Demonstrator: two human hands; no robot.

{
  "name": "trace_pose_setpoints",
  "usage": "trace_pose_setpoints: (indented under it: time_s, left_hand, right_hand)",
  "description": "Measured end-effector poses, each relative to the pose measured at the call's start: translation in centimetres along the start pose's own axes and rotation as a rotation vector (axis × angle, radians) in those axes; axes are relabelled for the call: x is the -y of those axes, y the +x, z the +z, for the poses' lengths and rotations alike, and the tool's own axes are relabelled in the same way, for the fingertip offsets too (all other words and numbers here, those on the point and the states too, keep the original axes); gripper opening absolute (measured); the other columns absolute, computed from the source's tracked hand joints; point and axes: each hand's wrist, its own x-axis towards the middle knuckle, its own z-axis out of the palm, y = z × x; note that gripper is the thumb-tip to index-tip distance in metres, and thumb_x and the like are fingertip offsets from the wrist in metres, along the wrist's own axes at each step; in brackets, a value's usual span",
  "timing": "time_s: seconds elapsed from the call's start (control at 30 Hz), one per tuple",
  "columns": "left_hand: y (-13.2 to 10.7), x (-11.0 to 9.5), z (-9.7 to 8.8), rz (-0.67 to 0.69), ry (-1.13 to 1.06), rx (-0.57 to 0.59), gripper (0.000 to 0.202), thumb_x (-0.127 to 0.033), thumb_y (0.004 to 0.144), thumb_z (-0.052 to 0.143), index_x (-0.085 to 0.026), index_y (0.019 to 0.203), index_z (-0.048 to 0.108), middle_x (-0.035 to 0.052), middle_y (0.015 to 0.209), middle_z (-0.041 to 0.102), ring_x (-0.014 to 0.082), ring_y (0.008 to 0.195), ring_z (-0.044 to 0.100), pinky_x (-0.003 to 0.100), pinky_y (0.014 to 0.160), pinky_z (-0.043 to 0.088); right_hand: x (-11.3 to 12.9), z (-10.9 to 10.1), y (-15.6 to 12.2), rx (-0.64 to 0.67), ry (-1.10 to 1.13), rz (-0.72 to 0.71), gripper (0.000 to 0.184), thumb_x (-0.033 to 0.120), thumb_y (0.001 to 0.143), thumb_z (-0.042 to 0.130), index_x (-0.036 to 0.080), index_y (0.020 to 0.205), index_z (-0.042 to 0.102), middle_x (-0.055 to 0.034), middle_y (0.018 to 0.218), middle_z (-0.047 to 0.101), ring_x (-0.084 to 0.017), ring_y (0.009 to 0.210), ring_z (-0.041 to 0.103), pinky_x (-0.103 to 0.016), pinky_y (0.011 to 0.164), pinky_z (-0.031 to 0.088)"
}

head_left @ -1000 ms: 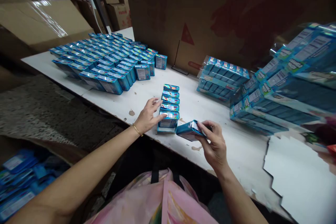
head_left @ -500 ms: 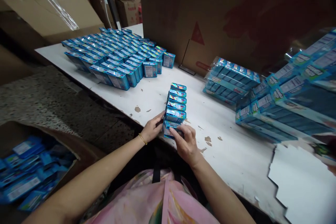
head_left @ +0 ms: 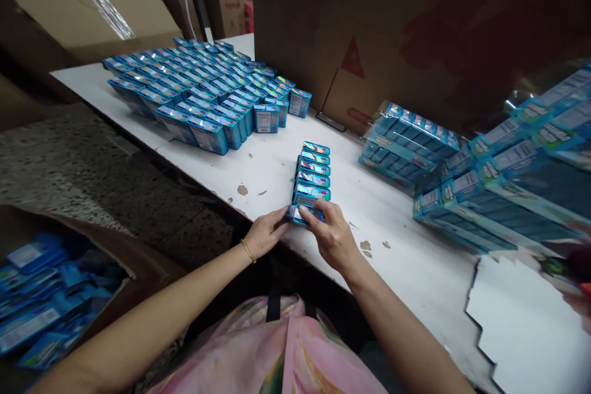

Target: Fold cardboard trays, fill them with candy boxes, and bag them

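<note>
A short row of small blue boxes (head_left: 314, 167) stands on the white table, with shiny multicoloured tops facing up. At its near end, a blue box (head_left: 295, 213) is pinched by my right hand (head_left: 335, 235), thumb on the near face and fingers at the right end. My left hand (head_left: 266, 233), with a gold bangle on the wrist, has its fingertips closed against that box's left end. My fingers cover part of the box, and it sits close to the row.
Many blue boxes (head_left: 203, 92) stand packed together at the table's far left. Clear-wrapped packs (head_left: 410, 141) are stacked at right, before a large cardboard carton (head_left: 295, 31). An open carton (head_left: 152, 252) of blue boxes sits lower left. Another person's hand (head_left: 577, 305) shows at the right edge.
The nearest box has gone from leaning back, its broad face showing, to upright behind my fingers, closer to the row. My right hand has moved slightly up with it. The view has shifted slightly.
</note>
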Motion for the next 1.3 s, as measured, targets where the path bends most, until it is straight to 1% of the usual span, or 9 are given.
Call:
trace_pose_setpoints:
  time_s: [0.13,0.27,0.37,0.5,0.73,1.03,1.1,1.2,1.3]
  left_hand:
    - [0.2,0.0,1.0,-0.004,0.101,-0.110,0.042,-0.033,0.081,0.045,-0.020,0.121,0.048,0.0069,0.121,0.052,0.0204,0.111,0.048,0.037,0.096,0.037]
    - [0.6,-0.4,1.4,-0.011,0.072,-0.116,0.038,-0.029,0.080,0.047,-0.021,0.117,0.051,0.0065,0.113,0.057,0.0191,0.102,0.053,0.035,0.089,0.042]
    - [0.7,-0.8,1.3,-0.055,0.027,-0.119,0.038,-0.028,0.079,0.049,-0.019,0.116,0.053,0.0059,0.105,0.060,0.0166,0.088,0.057,0.031,0.080,0.046]
    - [0.6,-1.0,1.2,-0.113,0.042,-0.140,0.040,-0.032,0.078,0.051,-0.016,0.114,0.054,0.0064,0.098,0.062,0.0136,0.070,0.056,0.029,0.070,0.047]
    - [0.5,-0.7,1.6,-0.075,0.043,-0.155,0.037,-0.020,0.078,0.046,-0.020,0.114,0.055,0.0053,0.103,0.062,0.0167,0.090,0.058,0.031,0.081,0.046]
    - [1.4,-0.3,0.7,-0.060,0.056,-0.204,0.033,-0.023,0.082,0.039,-0.018,0.110,0.056,0.0068,0.106,0.058,0.0171,0.099,0.054,0.031,0.088,0.043]
    - [2.3,-0.4,0.3,0.026,0.048,-0.185,0.032,-0.021,0.082,0.040,-0.019,0.109,0.054,0.0065,0.110,0.053,0.0163,0.100,0.052,0.030,0.088,0.042]
    - [3.2,-0.7,0.2,0.083,0.041,-0.094,0.028,-0.024,0.080,0.045,-0.019,0.106,0.053,0.0059,0.105,0.051,0.0135,0.081,0.055,0.029,0.079,0.046]
    - [3.1,-1.0,0.7,0.053,0.064,-0.065,0.028,-0.032,0.078,0.051,-0.020,0.103,0.052,0.0042,0.098,0.049,0.0111,0.069,0.053,0.028,0.071,0.047]
  right_hand:
    - [-0.3,-1.1,0.3,0.034,0.019,0.014,0.052,0.006,0.079,0.046,0.030,0.124,0.043,-0.0083,0.114,0.044,-0.018,0.099,0.045,-0.035,0.081,0.045]
    - [0.2,-0.9,-0.8,-0.029,0.024,0.040,0.050,0.006,0.079,0.046,0.031,0.123,0.046,-0.0078,0.111,0.046,-0.018,0.098,0.047,-0.035,0.080,0.046]
    - [0.1,-0.8,-1.9,-0.053,0.013,0.015,0.050,0.005,0.080,0.044,0.032,0.121,0.047,-0.0073,0.111,0.047,-0.020,0.101,0.047,-0.038,0.081,0.046]
    - [-0.7,-0.8,-2.8,-0.113,0.028,0.087,0.050,0.007,0.081,0.044,0.032,0.123,0.044,-0.0072,0.115,0.043,-0.022,0.105,0.045,-0.042,0.083,0.046]
    - [0.0,0.0,-1.6,-0.101,-0.002,-0.065,0.053,0.004,0.079,0.043,0.032,0.124,0.044,-0.0068,0.114,0.044,-0.024,0.115,0.039,-0.047,0.092,0.041]
    - [-0.7,0.8,-2.5,-0.156,0.002,0.009,0.048,0.007,0.081,0.044,0.034,0.120,0.048,-0.0049,0.108,0.047,-0.021,0.106,0.046,-0.048,0.092,0.041]
    - [-0.4,0.6,-2.8,-0.139,0.006,-0.011,0.049,0.006,0.080,0.045,0.033,0.121,0.047,-0.0054,0.108,0.047,-0.021,0.105,0.046,-0.047,0.093,0.041]
    - [-0.1,-0.1,-3.6,-0.146,0.023,0.011,0.051,0.006,0.080,0.044,0.033,0.123,0.044,-0.0064,0.110,0.046,-0.023,0.108,0.045,-0.048,0.091,0.042]
    - [-0.3,-1.6,-4.3,-0.311,0.041,0.190,0.052,0.010,0.079,0.048,0.031,0.126,0.041,-0.0079,0.110,0.045,-0.024,0.107,0.046,-0.048,0.087,0.043]
